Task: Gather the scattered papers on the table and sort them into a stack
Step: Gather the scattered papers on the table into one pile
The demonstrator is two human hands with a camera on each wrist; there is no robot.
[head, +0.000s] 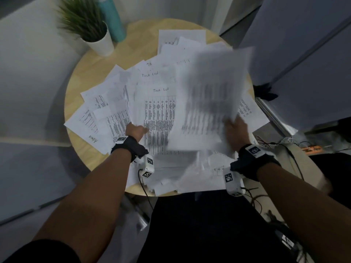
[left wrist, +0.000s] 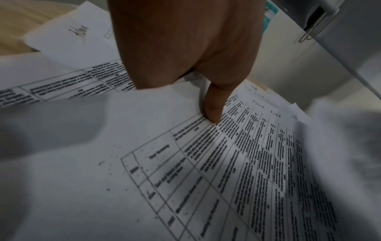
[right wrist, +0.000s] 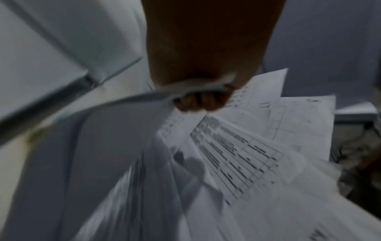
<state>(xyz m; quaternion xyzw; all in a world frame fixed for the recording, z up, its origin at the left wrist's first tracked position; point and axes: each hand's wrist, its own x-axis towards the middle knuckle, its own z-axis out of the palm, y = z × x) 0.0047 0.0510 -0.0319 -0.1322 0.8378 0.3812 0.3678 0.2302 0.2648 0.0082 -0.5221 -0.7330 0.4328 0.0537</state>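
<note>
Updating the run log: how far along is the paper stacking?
Done: no squared stack yet. In hand: the right hand grips a fanned sheaf of sheets, lifted and blurred; the left hand pinches a Task List sheet. Left: most papers lie scattered across the round table.

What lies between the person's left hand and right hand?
In the head view, a printed Task List sheet, pinched at its edge by the left hand, lies there, partly covered by the blurred sheets that the right hand holds up.
</note>
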